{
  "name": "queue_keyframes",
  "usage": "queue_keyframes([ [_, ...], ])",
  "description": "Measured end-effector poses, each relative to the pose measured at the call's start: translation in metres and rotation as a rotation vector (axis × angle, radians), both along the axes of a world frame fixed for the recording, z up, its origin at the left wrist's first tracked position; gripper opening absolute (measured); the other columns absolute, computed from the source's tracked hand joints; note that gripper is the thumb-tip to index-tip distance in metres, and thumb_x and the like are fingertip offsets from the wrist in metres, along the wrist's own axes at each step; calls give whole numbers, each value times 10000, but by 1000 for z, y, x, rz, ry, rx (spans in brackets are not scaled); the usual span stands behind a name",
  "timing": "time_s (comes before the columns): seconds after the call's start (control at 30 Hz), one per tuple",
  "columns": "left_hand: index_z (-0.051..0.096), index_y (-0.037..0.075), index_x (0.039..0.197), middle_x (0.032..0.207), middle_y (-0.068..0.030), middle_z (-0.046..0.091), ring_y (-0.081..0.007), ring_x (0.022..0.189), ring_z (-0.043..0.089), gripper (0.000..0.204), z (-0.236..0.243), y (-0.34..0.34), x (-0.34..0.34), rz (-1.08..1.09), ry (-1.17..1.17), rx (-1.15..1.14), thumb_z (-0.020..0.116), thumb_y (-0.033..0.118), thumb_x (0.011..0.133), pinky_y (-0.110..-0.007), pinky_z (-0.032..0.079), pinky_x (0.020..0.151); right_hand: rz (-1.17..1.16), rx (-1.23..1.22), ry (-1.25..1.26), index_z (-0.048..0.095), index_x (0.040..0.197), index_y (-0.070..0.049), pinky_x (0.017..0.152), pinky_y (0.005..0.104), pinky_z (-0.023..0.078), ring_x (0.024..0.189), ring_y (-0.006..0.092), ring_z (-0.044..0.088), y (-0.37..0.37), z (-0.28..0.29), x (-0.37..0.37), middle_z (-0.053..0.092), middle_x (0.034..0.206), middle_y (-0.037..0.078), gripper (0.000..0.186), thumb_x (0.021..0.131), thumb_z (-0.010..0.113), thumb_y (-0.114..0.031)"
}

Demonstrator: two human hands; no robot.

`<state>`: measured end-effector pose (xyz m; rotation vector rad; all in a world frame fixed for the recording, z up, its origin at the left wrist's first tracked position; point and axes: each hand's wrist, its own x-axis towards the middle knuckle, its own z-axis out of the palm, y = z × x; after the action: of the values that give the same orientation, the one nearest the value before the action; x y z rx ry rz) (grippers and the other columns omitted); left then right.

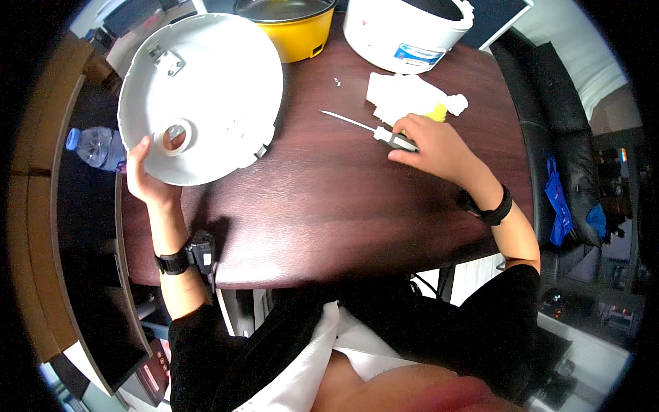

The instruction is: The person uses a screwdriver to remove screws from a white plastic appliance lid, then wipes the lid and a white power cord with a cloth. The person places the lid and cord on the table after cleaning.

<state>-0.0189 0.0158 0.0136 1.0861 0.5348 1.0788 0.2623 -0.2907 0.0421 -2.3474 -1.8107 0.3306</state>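
Note:
My left hand (146, 177) grips the near rim of a large round white plastic cover (206, 89), tilted up off the dark wooden table (322, 206); a round hole and a metal bracket show on its inner face. My right hand (434, 146) rests on the table, fingers closed around the handle of a screwdriver (371, 129) whose thin shaft points left. Just beyond that hand lie a white plastic part (401, 93) and a yellow piece (435, 112).
A yellow cooker body (298, 31) and a white cooker body (405, 34) stand at the table's far edge. Small screws (337, 82) lie near them. A plastic water bottle (96, 147) lies at the left, and a black sofa (556, 123) stands to the right.

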Motion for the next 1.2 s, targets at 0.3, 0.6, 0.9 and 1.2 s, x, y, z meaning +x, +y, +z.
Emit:
queue_keyframes([
  [0.3,478,-71,1161,995,-186,577,-264,861,612,516,5,-6,4,-70,-56,-53,555,236,755,-385,527,796,31,-92,-36,548,967,-27,650,330,462,732,250,590,7,-13,12,583,843,100,241,823,609,-211],
  [0.6,559,-79,1047,900,-135,613,-217,776,619,429,-3,-9,7,-199,58,89,573,245,768,-330,529,717,-363,65,1120,523,1016,21,370,203,354,438,82,476,18,27,-30,530,698,38,219,893,420,-127],
  [0.9,501,-59,1179,991,-132,602,-177,856,610,491,4,-14,3,-304,45,160,580,167,750,-286,515,752,-209,61,1176,498,1046,58,344,184,317,381,61,406,62,45,-88,512,693,48,296,955,361,-188],
  [1.2,501,-41,1218,1021,-103,615,-149,872,596,557,10,-23,3,-303,90,231,586,139,699,-282,473,799,-158,73,1174,496,1072,46,359,182,316,398,57,415,79,41,-96,508,697,47,307,982,336,-200],
])
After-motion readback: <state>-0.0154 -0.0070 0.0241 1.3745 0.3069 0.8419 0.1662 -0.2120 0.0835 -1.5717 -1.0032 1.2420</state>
